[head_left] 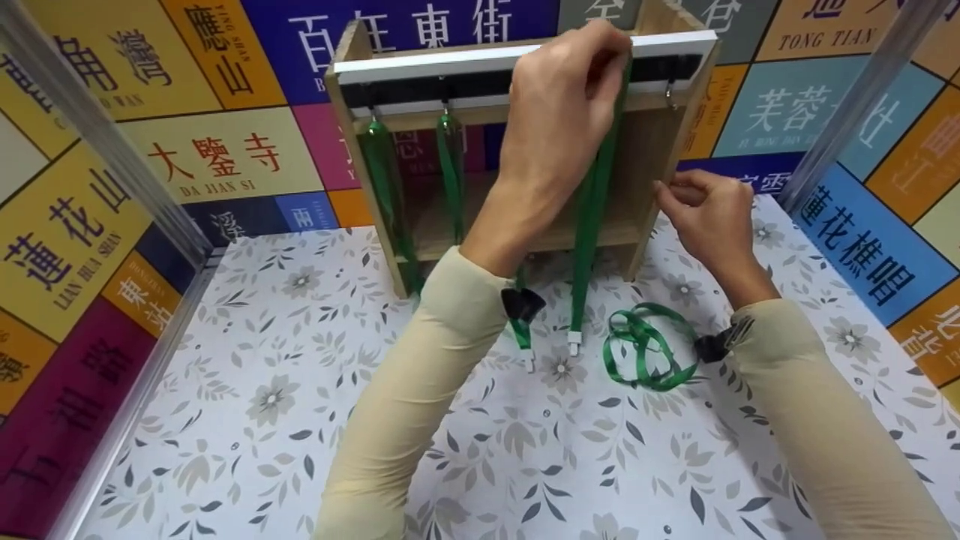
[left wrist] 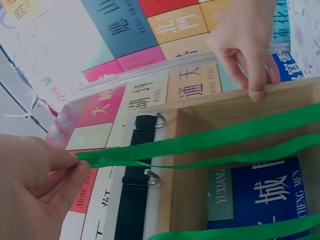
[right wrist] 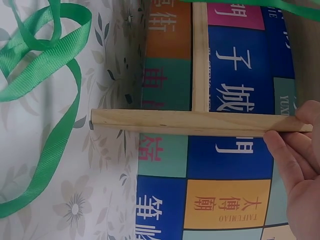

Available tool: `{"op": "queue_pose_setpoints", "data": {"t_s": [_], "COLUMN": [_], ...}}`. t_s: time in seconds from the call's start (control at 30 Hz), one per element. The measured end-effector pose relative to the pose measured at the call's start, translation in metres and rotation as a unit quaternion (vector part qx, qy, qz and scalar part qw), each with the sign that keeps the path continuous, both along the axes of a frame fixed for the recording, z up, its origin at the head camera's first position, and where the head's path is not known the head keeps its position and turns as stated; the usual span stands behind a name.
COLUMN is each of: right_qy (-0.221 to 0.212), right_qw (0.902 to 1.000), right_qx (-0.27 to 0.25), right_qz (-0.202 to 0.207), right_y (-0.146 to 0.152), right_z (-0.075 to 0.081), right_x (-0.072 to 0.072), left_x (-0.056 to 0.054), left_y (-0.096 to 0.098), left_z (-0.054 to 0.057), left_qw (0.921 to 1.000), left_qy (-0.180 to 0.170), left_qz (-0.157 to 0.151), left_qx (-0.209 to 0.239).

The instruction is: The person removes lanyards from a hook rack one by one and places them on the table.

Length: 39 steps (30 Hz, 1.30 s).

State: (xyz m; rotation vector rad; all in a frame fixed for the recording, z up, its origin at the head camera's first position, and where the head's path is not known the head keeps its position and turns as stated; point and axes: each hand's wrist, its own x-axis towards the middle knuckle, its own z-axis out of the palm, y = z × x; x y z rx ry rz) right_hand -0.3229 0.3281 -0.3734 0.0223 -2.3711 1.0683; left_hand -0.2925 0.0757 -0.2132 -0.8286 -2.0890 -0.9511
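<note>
My left hand [head_left: 559, 112] pinches the top of a green lanyard [head_left: 596, 195] between thumb and fingers, in front of the rack's hook strip. The lanyard hangs down to a white clip [head_left: 575, 341] near the table. Close by in the left wrist view are two bare metal hooks, one [left wrist: 152, 176] below the ribbon and another [left wrist: 160, 120] above it. My right hand [head_left: 709, 214] pinches the front edge of the side panel [right wrist: 170, 122] of the wooden rack [head_left: 645, 172]. Two green lanyards, one [head_left: 386, 187] at far left and one [head_left: 450, 172] beside it, hang from hooks.
A loosely coiled green lanyard [head_left: 649, 352] lies on the floral tablecloth [head_left: 270, 405], right of the hanging clips. Behind the rack stands a wall of coloured signs [head_left: 225, 154]. Clear edge strips [head_left: 161, 330] run along the wall corners.
</note>
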Motion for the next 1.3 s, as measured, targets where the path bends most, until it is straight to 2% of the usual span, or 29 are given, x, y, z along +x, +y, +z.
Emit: {"op": "queue_pose_setpoints", "data": {"t_s": [0.1, 0.37, 0.57, 0.7, 0.8, 0.9, 1.03, 1.13, 1.3], "right_qy": [0.001, 0.003, 0.026, 0.018, 0.008, 0.002, -0.007, -0.006, 0.015], "right_qw": [1.0000, 1.0000, 0.9997, 0.9998, 1.0000, 1.0000, 0.9999, 0.9999, 0.9999], "right_qx": [-0.001, -0.003, -0.001, -0.002, -0.002, -0.001, -0.001, 0.000, -0.001], "right_qz": [-0.002, -0.006, -0.003, -0.003, -0.005, -0.008, -0.011, -0.012, -0.008], "right_y": [0.000, 0.001, 0.001, 0.001, 0.001, 0.001, 0.002, 0.002, 0.000], "right_z": [0.000, -0.002, -0.003, -0.002, -0.001, 0.000, 0.001, 0.000, -0.002], "right_x": [0.000, -0.001, -0.001, 0.000, 0.000, 0.001, 0.002, 0.002, 0.000], "left_x": [-0.001, 0.000, 0.007, 0.015, 0.021, 0.024, 0.024, 0.023, 0.021], "left_y": [-0.003, -0.002, -0.002, -0.008, -0.016, -0.025, -0.036, -0.041, -0.044], "left_z": [0.003, 0.003, -0.005, -0.014, -0.022, -0.030, -0.036, -0.037, -0.038], "left_qw": [0.9995, 0.9983, 0.9954, 0.9906, 0.9876, 0.9879, 0.9919, 0.9937, 0.9945], "left_qy": [0.018, 0.023, 0.011, 0.017, 0.025, 0.025, 0.034, 0.041, 0.041], "left_qz": [-0.021, -0.054, -0.095, -0.132, -0.145, -0.137, -0.105, -0.086, -0.080], "left_qx": [0.013, 0.002, 0.012, 0.033, 0.055, 0.068, 0.063, 0.059, 0.054]}}
